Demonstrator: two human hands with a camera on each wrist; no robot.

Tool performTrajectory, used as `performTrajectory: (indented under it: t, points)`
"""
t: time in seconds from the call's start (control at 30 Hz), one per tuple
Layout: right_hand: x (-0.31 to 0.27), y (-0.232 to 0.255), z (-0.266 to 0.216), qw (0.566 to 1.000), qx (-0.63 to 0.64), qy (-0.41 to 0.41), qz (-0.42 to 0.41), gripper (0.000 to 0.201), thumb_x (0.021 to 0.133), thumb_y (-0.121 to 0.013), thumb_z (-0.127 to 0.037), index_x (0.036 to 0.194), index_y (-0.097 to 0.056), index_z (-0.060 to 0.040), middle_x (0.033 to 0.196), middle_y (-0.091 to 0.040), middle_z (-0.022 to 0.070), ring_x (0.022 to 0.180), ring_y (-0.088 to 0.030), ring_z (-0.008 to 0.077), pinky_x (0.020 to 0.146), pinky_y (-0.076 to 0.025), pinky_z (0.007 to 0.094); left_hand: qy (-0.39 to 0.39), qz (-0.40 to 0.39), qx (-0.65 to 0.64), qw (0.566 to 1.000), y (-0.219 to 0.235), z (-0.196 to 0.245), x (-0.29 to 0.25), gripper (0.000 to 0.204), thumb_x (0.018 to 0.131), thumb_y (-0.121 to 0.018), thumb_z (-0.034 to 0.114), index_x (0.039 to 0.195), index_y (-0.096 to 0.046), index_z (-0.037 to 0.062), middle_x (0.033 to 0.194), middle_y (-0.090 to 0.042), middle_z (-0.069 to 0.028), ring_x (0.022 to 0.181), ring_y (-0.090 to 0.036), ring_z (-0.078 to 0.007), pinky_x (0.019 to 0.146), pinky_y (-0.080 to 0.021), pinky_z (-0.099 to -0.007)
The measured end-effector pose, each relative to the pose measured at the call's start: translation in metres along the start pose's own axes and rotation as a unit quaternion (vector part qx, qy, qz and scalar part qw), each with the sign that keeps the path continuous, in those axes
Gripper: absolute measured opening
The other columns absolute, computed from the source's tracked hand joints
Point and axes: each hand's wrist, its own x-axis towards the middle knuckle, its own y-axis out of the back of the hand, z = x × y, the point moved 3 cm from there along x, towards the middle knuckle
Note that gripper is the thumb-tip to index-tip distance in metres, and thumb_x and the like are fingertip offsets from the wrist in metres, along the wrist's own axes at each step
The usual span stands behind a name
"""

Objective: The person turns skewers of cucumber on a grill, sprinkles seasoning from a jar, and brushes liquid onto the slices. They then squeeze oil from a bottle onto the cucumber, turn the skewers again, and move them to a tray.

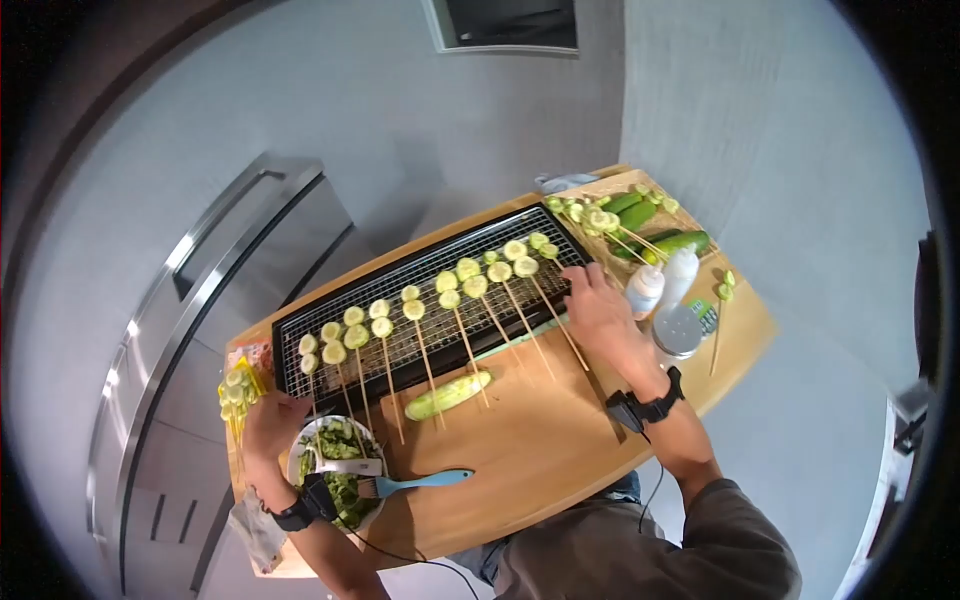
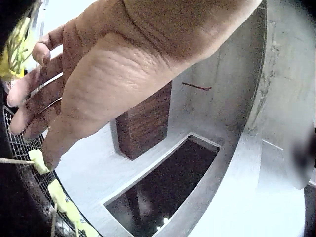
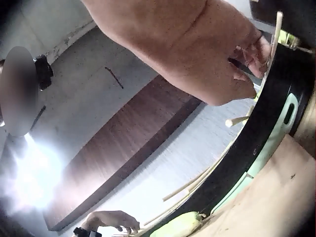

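My left hand (image 1: 272, 425) is at the front left corner of the grill (image 1: 420, 362), beside the leftmost skewer. Its fingers look fairly straight in the left wrist view, with the thumb tip close to a pale green slice (image 2: 38, 161) on a stick. At the grill's right end, my right hand (image 1: 603, 318) has bent fingers, with fingertips right at the stick of the rightmost skewer (image 1: 570, 325); I cannot tell whether it pinches it. Several skewers of round green slices (image 1: 468, 268) lie in a row on the mesh, sticks over the front edge.
A peeled cucumber (image 1: 447, 396) lies on the wooden board (image 1: 540, 420). Front left are a bowl of green pieces (image 1: 345, 495) and a blue-handled brush (image 1: 425, 480). Squeeze bottles (image 1: 646, 290), a shaker (image 1: 678, 330) and whole cucumbers (image 1: 680, 243) stand or lie at right.
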Motion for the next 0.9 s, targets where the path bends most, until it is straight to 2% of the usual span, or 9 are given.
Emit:
performTrajectory:
  t: [0.07,0.27,0.4,0.43,0.47,0.53,0.57,0.7,0.9]
  points:
    - [-0.006,0.011,-0.007,1.000,-0.008,-0.008,-0.008,0.040,0.093,-0.061,-0.008,0.131,-0.051,-0.0031,0.120,-0.055,0.0226,0.109,-0.061,0.0446,0.091,-0.052,0.0523,0.045,-0.029,0.023,0.998,-0.004,0.002,-0.003,0.044,0.083,-0.082,0.045,0.085,-0.076,0.0007,0.078,-0.074,-0.0175,0.075,-0.074,-0.0310,0.069,-0.056,-0.0383]
    - [-0.014,0.006,0.000,0.999,-0.029,-0.016,-0.016,0.044,0.094,-0.064,-0.012,0.134,-0.048,-0.0038,0.121,-0.054,0.0248,0.099,-0.065,0.0468,0.084,-0.056,0.0530,0.032,-0.058,0.052,0.996,-0.021,0.002,-0.005,0.043,0.079,-0.083,0.048,0.082,-0.078,0.0055,0.072,-0.072,-0.0144,0.070,-0.073,-0.0304,0.068,-0.057,-0.0374]
    - [-0.017,0.015,0.003,0.999,-0.005,-0.034,-0.029,0.047,0.094,-0.067,-0.014,0.137,-0.049,-0.0049,0.119,-0.062,0.0280,0.103,-0.065,0.0488,0.085,-0.054,0.0547,0.029,-0.099,0.043,0.994,-0.022,0.007,-0.002,0.040,0.084,-0.080,0.044,0.082,-0.078,0.0035,0.069,-0.073,-0.0100,0.065,-0.072,-0.0237,0.066,-0.057,-0.0358]
    - [-0.018,0.013,0.006,1.000,0.003,-0.024,0.003,0.040,0.094,-0.068,-0.015,0.130,-0.054,-0.0042,0.106,-0.068,0.0287,0.094,-0.067,0.0487,0.080,-0.055,0.0552,0.023,-0.110,0.043,0.993,-0.022,0.007,-0.001,0.039,0.084,-0.080,0.042,0.081,-0.078,0.0033,0.069,-0.074,-0.0090,0.064,-0.072,-0.0221,0.065,-0.056,-0.0354]
    - [-0.019,0.013,0.009,0.999,-0.002,-0.031,0.006,0.040,0.094,-0.068,-0.015,0.130,-0.054,-0.0042,0.106,-0.068,0.0287,0.094,-0.067,0.0487,0.080,-0.055,0.0552,0.014,-0.122,0.043,0.991,-0.022,0.008,-0.001,0.037,0.085,-0.080,0.040,0.080,-0.078,0.0031,0.068,-0.074,-0.0080,0.062,-0.071,-0.0205,0.064,-0.056,-0.0351]
    - [-0.020,0.013,0.010,0.998,-0.008,-0.038,-0.039,0.032,0.094,-0.067,-0.018,0.122,-0.058,-0.0049,0.092,-0.071,0.0273,0.086,-0.068,0.0477,0.076,-0.055,0.0557,0.004,-0.135,0.043,0.990,-0.016,0.017,-0.001,0.035,0.086,-0.079,0.037,0.077,-0.077,0.0031,0.064,-0.073,-0.0068,0.056,-0.069,-0.0173,0.058,-0.054,-0.0324]
    - [-0.019,0.019,0.004,0.998,-0.037,-0.035,-0.043,0.021,0.092,-0.068,-0.017,0.103,-0.061,-0.0009,0.088,-0.072,0.0222,0.083,-0.071,0.0421,0.071,-0.058,0.0509,0.002,-0.139,0.038,0.990,-0.014,0.018,0.000,0.035,0.086,-0.079,0.036,0.076,-0.077,0.0023,0.062,-0.072,-0.0072,0.054,-0.068,-0.0169,0.056,-0.053,-0.0320]
    - [-0.019,0.005,0.014,0.999,-0.013,-0.024,-0.018,0.022,0.095,-0.066,-0.021,0.087,-0.064,-0.0001,0.073,-0.068,0.0262,0.072,-0.069,0.0454,0.066,-0.057,0.0542,0.004,-0.133,-0.040,0.990,-0.016,0.006,0.000,0.031,0.090,-0.077,0.022,0.076,-0.073,-0.0053,0.060,-0.071,-0.0095,0.049,-0.065,-0.0148,0.051,-0.050,-0.0291]
    - [-0.018,0.011,0.009,1.000,0.003,-0.018,0.018,0.022,0.099,-0.061,-0.018,0.088,-0.064,-0.0003,0.071,-0.067,0.0271,0.067,-0.068,0.0469,0.063,-0.055,0.0554,0.018,-0.144,-0.211,0.967,-0.017,-0.020,0.005,0.019,0.094,-0.072,0.009,0.085,-0.072,-0.0077,0.070,-0.072,-0.0104,0.055,-0.064,-0.0124,0.049,-0.049,-0.0266]
